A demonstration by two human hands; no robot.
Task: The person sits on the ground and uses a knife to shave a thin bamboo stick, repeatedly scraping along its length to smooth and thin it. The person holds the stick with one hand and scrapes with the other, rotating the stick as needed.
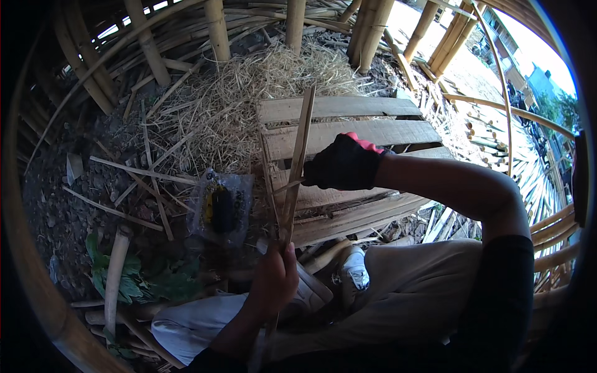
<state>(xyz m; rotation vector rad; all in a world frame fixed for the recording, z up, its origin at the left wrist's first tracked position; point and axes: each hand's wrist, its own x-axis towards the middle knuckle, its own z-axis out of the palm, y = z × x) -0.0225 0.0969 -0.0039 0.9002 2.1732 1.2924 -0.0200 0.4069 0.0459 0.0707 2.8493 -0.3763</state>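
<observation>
A long, split bamboo strip [298, 146] stands aslant in the middle of the frame, its top leaning slightly right, its lower part running down into the left hand [277, 278]. The bare fingers of that hand are clamped around the strip at lower centre, the thumb lying along it; most of the strip's visible length rises above this grip, and a further stretch shows beneath it.

The right hand [345, 163], in a black and red glove, is at the centre of the frame, just to the right of the strip's middle. Its fingers are curled together on a short thin piece [290, 186], which juts leftward from the glove and crosses the strip. How much of that piece lies inside the glove is hidden, and whether the gloved fingertips touch the strip cannot be told.

Behind the strip and the glove, a low slatted wooden desk [354, 133] spreads across centre and right of centre. Left of the strip, on the ground, lies a clear plastic bag [243, 191] with a dark object [222, 211] inside. Loose straw [236, 87] covers the ground in the upper centre, green leaves [127, 280] lie at lower left, and a white shoe [356, 270] shows below the desk.
</observation>
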